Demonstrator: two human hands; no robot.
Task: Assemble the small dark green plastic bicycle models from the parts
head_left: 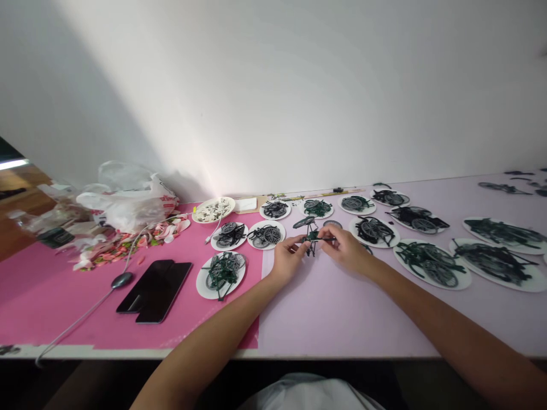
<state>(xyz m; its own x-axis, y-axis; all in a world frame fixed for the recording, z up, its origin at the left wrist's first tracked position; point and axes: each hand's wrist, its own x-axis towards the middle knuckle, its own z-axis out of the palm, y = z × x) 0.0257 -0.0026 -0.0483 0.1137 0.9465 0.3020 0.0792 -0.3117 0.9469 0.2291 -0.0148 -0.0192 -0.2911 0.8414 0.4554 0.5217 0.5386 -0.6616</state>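
Note:
Between my two hands is a small dark green model bicycle (313,234), partly assembled, with one spoked wheel showing at its upper left. My left hand (290,257) pinches it from the left, thumb and fingers closed on the frame. From the other side my right hand (342,247) grips a thin dark part of it, with the fingertips pressed together. A loose grey wheel (332,224) lies just behind the right fingers. Close by on the left sits a white plate (280,228) bearing black bicycle parts. Another plate (354,225) of dark parts is right of my right hand.
Several plates of green and black bicycle parts spread right, such as one (464,281). Two dark phones (160,293) lie on the pink cover beside a cable (85,315). Behind are plastic bags (123,199), pink petals (128,245) and a bowl (232,206) of small white pieces.

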